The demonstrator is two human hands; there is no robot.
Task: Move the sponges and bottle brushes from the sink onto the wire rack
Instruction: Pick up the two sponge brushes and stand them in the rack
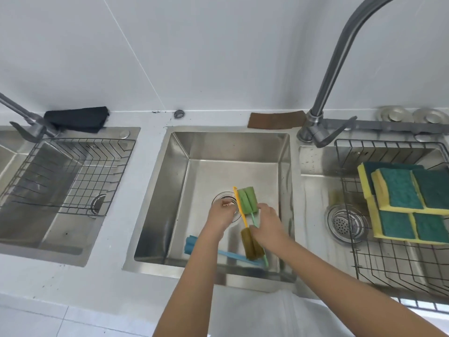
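Note:
Three bottle brushes lie in the middle sink (233, 147). One has a green sponge head (246, 200) on a pale green handle, one a yellow handle (240, 207) with an olive head (252, 246), and one is blue (192, 245) near the front wall. My right hand (266, 226) pinches the green brush's handle just below its head. Fingers curled, my left hand (222, 212) hovers over the drain beside the yellow handle; whether it holds anything is unclear. Several yellow-and-green sponges (401, 193) lie on the wire rack (345, 152) over the right sink.
A tall tap (340, 57) arches between the middle and right sinks. The left sink holds another wire rack (73, 176) and has its own tap (26, 120). A black cloth (77, 119) and a brown pad (277, 120) lie along the back ledge.

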